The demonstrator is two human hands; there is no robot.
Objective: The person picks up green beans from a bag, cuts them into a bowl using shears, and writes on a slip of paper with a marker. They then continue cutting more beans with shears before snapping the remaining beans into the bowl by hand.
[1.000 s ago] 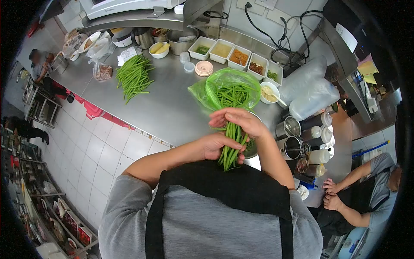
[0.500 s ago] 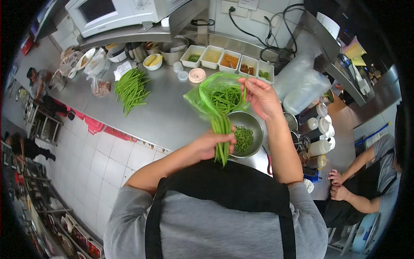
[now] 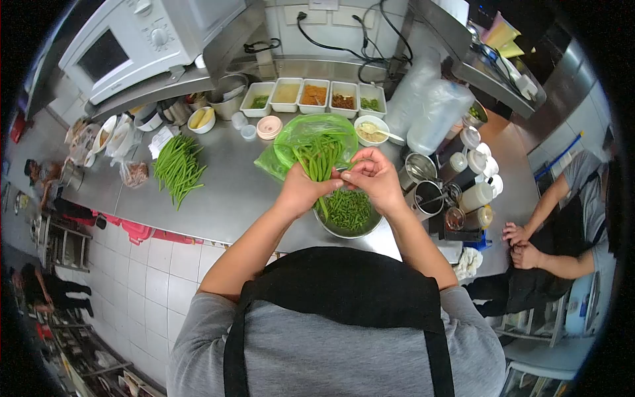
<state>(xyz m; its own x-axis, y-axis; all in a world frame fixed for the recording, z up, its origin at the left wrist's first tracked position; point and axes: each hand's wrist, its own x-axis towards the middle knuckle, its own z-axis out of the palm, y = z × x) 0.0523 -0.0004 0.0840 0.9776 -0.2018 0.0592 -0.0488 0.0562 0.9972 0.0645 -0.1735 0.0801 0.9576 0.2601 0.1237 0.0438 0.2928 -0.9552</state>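
Note:
My left hand is closed around a bunch of long green beans, their upper ends fanned out over a green plastic bag. Close by, my right hand is pinched, thumb and fingertips near the left thumb; whatever is between them is too small to make out. Both hands are over a metal bowl that contains short cut pieces of green bean. Farther left on the steel counter lies a loose pile of whole green beans.
Several white trays of chopped ingredients line the back, beside a small white bowl with a spoon. Squeeze bottles and a metal canister stand right. A co-worker's clasped hands rest at the far right.
My right hand has come down from beside the bag to my left hand. The bean bunch has moved up and left, over the bag. The camera view has shifted, and the small white bowl now shows.

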